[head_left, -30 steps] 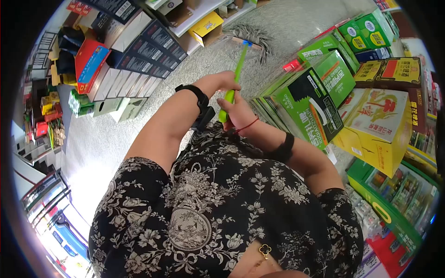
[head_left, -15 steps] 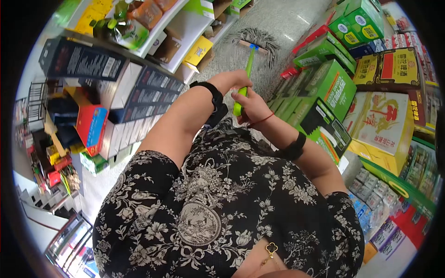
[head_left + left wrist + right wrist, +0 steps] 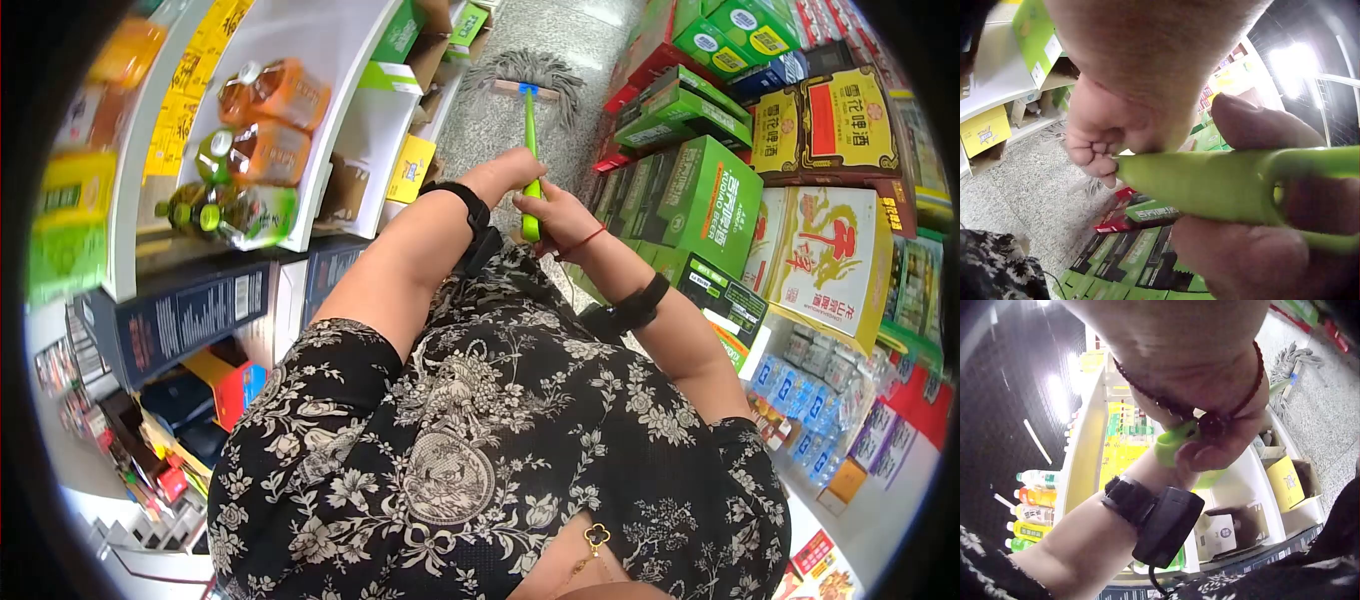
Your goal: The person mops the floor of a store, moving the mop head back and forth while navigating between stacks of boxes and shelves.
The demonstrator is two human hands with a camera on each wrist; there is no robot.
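Note:
A mop with a bright green handle (image 3: 531,130) stretches away from the body, its grey string head (image 3: 525,68) lying on the speckled floor. My left hand (image 3: 512,172) curls round the handle above the other hand; in the left wrist view its fingers (image 3: 1099,150) are bent round the green shaft. Lower down, my right hand (image 3: 562,220) grips the handle's end, thumb along it. In the right wrist view this hand (image 3: 1225,434), with a red bracelet at its wrist, wraps the green end (image 3: 1174,442) and hides part of it.
White shelves (image 3: 345,100) with bottles and a yellow box (image 3: 411,169) line the left. Stacked green beer cartons (image 3: 705,195) and a white-and-yellow carton (image 3: 825,255) stand at the right. Between them runs a strip of floor (image 3: 500,130).
The head view has turned and shifted: shelves with bottles have come in at the left, and the dark boxes there sit lower. The mop head has moved away from the yellow box; both hands keep their grip.

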